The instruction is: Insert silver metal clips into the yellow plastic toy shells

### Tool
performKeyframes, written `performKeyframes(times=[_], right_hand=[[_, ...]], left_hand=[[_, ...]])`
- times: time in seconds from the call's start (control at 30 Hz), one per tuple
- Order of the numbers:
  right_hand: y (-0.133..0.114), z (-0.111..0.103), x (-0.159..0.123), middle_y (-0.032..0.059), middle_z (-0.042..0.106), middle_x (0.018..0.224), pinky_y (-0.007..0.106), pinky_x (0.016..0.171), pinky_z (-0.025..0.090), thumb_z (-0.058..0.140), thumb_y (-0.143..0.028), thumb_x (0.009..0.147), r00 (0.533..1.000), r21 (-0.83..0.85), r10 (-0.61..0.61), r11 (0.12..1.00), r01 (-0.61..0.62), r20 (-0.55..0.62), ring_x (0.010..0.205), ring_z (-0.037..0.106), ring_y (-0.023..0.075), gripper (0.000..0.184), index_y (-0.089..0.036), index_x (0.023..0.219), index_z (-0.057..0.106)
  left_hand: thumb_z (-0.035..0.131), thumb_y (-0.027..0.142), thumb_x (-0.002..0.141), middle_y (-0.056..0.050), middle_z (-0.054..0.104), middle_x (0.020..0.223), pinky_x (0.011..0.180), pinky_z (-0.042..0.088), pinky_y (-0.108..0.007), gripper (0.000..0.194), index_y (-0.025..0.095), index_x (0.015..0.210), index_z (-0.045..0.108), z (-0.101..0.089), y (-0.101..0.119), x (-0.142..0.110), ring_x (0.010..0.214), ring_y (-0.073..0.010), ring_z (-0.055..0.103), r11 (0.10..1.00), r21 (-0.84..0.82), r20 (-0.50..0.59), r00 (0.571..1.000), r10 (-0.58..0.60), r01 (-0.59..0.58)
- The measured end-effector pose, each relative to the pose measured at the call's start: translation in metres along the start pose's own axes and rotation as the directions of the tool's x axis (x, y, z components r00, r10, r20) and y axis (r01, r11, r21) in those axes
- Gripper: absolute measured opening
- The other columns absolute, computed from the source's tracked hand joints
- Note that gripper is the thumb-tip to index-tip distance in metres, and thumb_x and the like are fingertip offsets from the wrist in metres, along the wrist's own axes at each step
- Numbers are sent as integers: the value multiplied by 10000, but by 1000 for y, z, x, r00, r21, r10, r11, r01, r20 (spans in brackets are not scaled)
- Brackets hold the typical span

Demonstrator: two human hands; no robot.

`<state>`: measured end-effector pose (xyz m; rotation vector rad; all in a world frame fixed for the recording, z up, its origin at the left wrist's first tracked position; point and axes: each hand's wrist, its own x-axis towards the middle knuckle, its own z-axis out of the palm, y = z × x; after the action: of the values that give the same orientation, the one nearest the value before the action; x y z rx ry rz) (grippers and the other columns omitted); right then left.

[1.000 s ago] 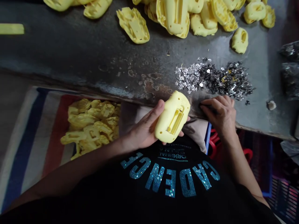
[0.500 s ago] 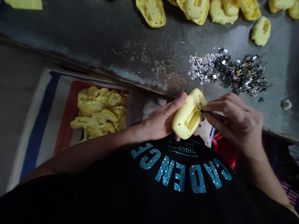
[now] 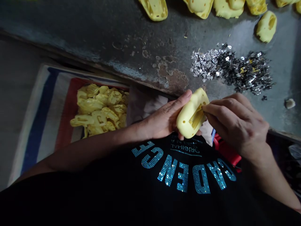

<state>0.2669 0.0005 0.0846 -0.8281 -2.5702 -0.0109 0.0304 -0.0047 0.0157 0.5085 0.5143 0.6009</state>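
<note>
Two hands: the left hand [image 3: 162, 117] grips a yellow moulded plastic housing [image 3: 188, 121] just below the bench [image 3: 94, 40] edge; the right hand [image 3: 237, 125] presses its fingers [image 3: 207, 110] at the housing's slot [image 3: 196, 116], any tool hidden.
Bench top: small metal pieces [image 3: 230, 70] lie heaped, more yellow housings [image 3: 228, 8] beyond.
Lower left: yellow parts [image 3: 101, 108] sit on a striped cloth [image 3: 39, 125].

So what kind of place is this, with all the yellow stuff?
It's probably a small factory workshop. The left hand holds a yellow plastic casing, more casings lie on a worn metal workbench, and a heap of tiny metal pieces sits nearby.
</note>
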Motion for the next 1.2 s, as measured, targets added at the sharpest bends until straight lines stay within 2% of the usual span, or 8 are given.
performKeyframes(times=[0.27,0.5,0.57,0.7,0.8,0.87,0.97,1.2], right_hand=[[-6,2,-5,81,882,1141,424,813,641,797,-40,1055,999,13,48,999,-48,-24,907,764,245,341,-229,1337,764],[-3,9,-16,29,878,1106,430,811,675,857,-103,1038,929,214,318,937,-277,-188,907,812,240,336,-334,1279,817],[4,13,-20,50,867,1191,446,834,695,902,-218,1033,903,348,415,867,-357,-109,1004,820,268,311,-342,1307,825],[15,20,-24,71,822,1376,470,895,721,964,-455,998,840,628,524,607,-486,144,1135,816,295,468,-366,1424,793],[16,25,-27,57,811,1347,470,903,727,987,-489,971,805,713,560,483,-508,194,1121,813,286,466,-375,1380,794],[13,25,-27,52,807,1279,478,886,719,964,-441,994,817,700,566,541,-467,108,1104,801,286,356,-367,1303,805],[6,20,-25,44,806,1107,512,902,692,880,-253,1045,866,562,495,738,-375,-72,1075,788,293,139,-338,1137,822],[-8,13,-19,60,831,1071,538,860,614,824,-192,1060,946,167,311,941,-293,-93,937,761,296,134,-320,1094,804]], left_hand=[[694,858,1065,-104,868,1136,472,549,-214,719,287,1498,747,-2,-2,2,816,-260,856,1000,-16,12,1000,12,-11],[686,839,1068,-156,876,1232,525,632,-263,736,270,1533,730,0,-1,-3,926,-322,893,1000,3,19,1000,8,-8],[742,805,1051,-142,874,1245,570,666,-294,740,281,1573,707,2,-2,-6,939,-319,891,999,28,-18,999,32,-31],[828,780,1011,-94,865,1188,618,690,-309,775,307,1609,688,7,-6,-11,842,-246,852,991,96,-102,989,105,-95],[833,804,1000,-86,869,1135,556,654,-278,767,295,1557,701,9,-7,-11,816,-245,852,990,87,-108,987,116,-107],[821,790,1019,-93,878,1147,541,645,-269,722,286,1522,701,9,-7,-11,863,-270,877,993,57,-107,988,111,-105],[823,770,1024,-76,877,1104,487,613,-255,669,286,1472,713,8,-7,-9,838,-284,891,995,40,-80,992,92,-89],[956,737,931,-60,862,1116,573,644,-246,773,251,1483,719,14,-10,-9,849,-215,854,979,115,-187,965,187,-167]])
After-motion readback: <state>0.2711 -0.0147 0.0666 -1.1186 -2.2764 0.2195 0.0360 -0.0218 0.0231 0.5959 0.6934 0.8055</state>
